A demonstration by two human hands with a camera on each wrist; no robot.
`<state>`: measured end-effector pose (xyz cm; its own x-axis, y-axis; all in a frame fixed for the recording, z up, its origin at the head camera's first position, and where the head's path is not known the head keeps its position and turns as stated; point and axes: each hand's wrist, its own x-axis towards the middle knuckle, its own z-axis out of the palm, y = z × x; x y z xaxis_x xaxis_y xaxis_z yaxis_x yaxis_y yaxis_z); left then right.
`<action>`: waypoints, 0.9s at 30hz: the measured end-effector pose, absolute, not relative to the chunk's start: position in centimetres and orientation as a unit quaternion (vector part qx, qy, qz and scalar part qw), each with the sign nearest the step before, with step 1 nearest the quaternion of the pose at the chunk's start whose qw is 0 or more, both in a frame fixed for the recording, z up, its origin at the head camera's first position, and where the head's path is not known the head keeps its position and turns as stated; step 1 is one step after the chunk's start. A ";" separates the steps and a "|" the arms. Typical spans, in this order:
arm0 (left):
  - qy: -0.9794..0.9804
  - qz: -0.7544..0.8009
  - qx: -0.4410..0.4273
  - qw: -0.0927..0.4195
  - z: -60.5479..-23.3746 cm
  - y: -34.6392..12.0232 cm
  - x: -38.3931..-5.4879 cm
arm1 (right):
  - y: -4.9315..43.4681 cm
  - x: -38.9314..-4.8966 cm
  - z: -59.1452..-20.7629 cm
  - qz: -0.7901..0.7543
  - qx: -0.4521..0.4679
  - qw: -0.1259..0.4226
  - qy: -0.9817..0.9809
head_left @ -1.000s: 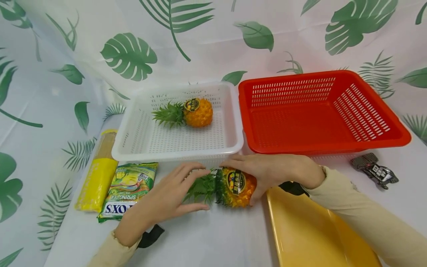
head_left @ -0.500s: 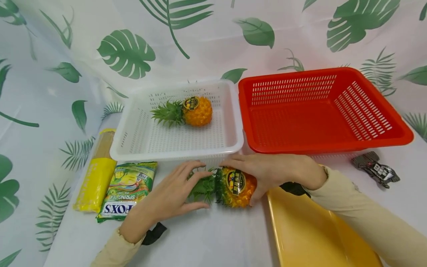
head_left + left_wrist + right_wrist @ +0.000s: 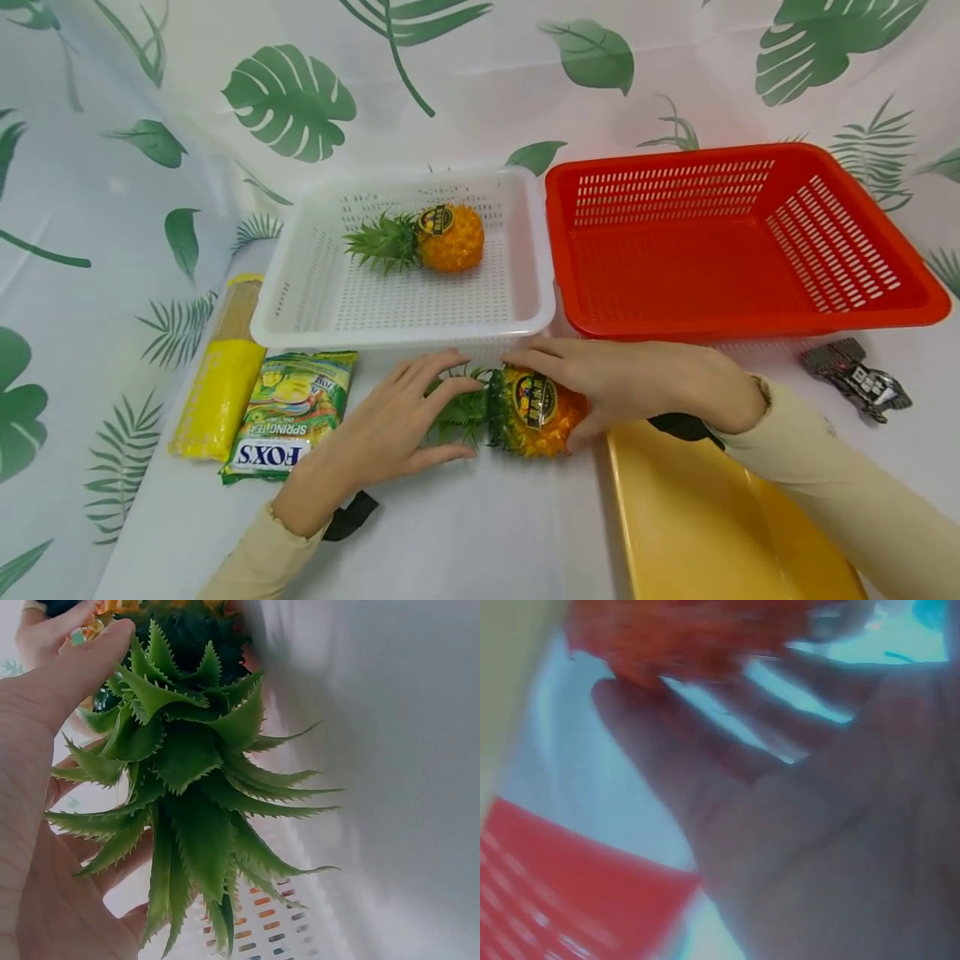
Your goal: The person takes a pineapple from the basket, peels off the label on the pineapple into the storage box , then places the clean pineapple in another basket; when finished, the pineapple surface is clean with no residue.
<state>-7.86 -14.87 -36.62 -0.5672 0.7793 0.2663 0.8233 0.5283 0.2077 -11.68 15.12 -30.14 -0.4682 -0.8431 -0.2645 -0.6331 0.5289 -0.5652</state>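
A small pineapple (image 3: 536, 411) with a black-and-gold label lies on the white table, in front of the white basket. My right hand (image 3: 626, 379) holds its orange body from the right, fingers over the far side and thumb at the near side. Around its green leaves (image 3: 187, 757) my left hand (image 3: 386, 427) is loosely spread, with a gap between thumb and fingers. The left wrist view shows that thumb by the crown's base and the fingers behind the leaves. In the blurred right wrist view, the orange body (image 3: 697, 634) is by the right fingertips.
A second pineapple (image 3: 452, 240) lies in the white basket (image 3: 405, 337). Right of it stands a red basket (image 3: 675, 283). A yellow tray (image 3: 697, 517) lies under the right forearm. A toy car (image 3: 858, 379), a green FOX'S candy bag (image 3: 296, 408) and a yellow package (image 3: 221, 392) flank the hands.
The head view has shifted slightly, so the baskets appear higher. Both hands and the pineapple keep nearly the same places relative to each other.
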 end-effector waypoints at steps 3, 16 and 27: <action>-0.871 -0.156 -0.460 0.071 -36.5 -14.8 -7.9 | 15.5 -10.8 -28.6 -0.177 -0.461 0.215 0.843; -0.868 -0.152 -0.466 0.081 -36.9 -14.9 -7.8 | 13.8 -11.2 -26.4 -0.157 -0.535 0.113 0.823; -0.874 -0.147 -0.457 0.078 -37.0 -15.2 -7.6 | 12.3 -12.0 -27.7 -0.136 -0.556 0.139 0.808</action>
<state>-7.56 -15.24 -37.01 -0.5708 0.7754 0.2702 0.8211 0.5395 0.1864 -12.03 12.33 -27.71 -0.3438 -0.9362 -0.0729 -0.8607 0.3452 -0.3741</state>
